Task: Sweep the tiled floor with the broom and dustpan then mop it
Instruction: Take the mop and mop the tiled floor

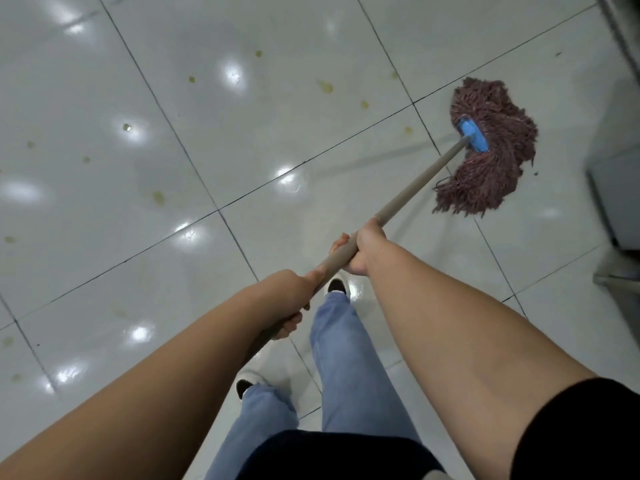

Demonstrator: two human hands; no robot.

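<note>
A mop with a reddish-brown string head and a blue clamp lies spread flat on the glossy white tiled floor at the upper right. Its grey handle slants down-left to me. My right hand grips the handle higher up, fingers curled round it. My left hand grips the handle's lower end, closer to my body. Several yellowish stains dot the tiles to the left of the mop. No broom or dustpan is in view.
Grey metal furniture or cabinet bases stand along the right edge, close to the mop head. My legs in blue jeans and my shoes are below the hands. Open tiles stretch left and ahead.
</note>
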